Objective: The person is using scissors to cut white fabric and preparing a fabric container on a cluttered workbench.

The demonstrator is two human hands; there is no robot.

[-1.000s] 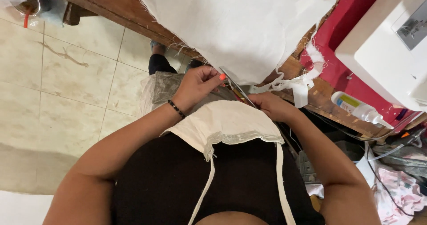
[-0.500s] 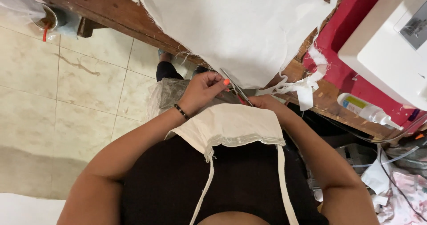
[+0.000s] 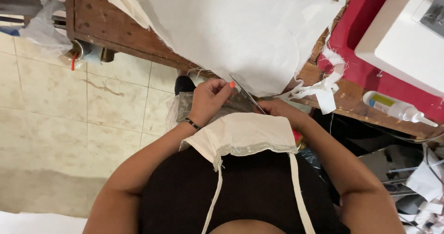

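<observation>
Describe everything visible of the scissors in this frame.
The scissors show as slim, grey metal blades, slanting from upper left to lower right at the edge of the white fabric sheet. The handles are hidden inside the right hand. The left hand pinches cloth beside the blade tips. Whether the blades are open is unclear.

Single view only, worn on the head and aimed almost straight down over the chest. Sat close to the left hand [image 3: 208, 100] and right hand [image 3: 277, 108], held just below the wooden table [image 3: 115, 30] edge. Took in tiled floor [image 3: 55, 123] on the left, sewing machine [image 3: 407, 35] at upper right. No second view for overlap
</observation>
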